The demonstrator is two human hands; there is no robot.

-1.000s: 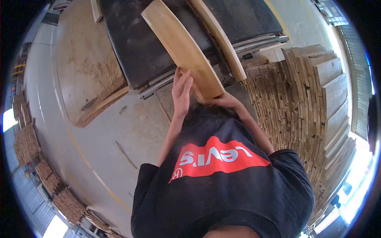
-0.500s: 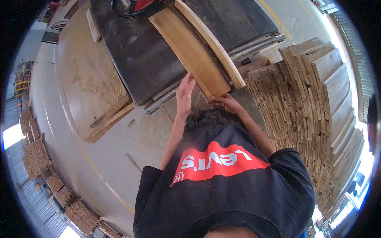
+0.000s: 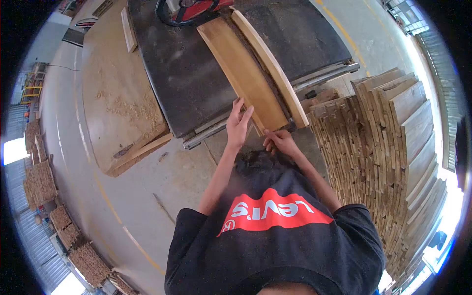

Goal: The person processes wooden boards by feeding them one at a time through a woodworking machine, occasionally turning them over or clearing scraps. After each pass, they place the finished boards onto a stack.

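Observation:
A wooden board (image 3: 246, 73) lies on the dark flat machine table (image 3: 182, 73), its near end jutting past the table's front rail. Beside its right edge runs a fence faced with a pale wood strip (image 3: 275, 69). My left hand (image 3: 238, 127) is at the board's left edge near the front, thumb and fingers apart, the fingertips against the edge. At the near end, my right hand (image 3: 281, 142) has its fingers curled and its thumb on the board's corner. The undersides of the right fingers are partly hidden.
A red and black round-framed part (image 3: 189, 11) sits at the table's far side. To the left is a lower wooden panel (image 3: 118, 93) scattered with shavings. Tall stacks of boards (image 3: 364, 147) stand close on the right. More wood piles (image 3: 42, 184) line the far left.
My left hand's fingers have spread wider along the board's edge. My right hand has shifted slightly down at the near end. The whole view has moved slightly.

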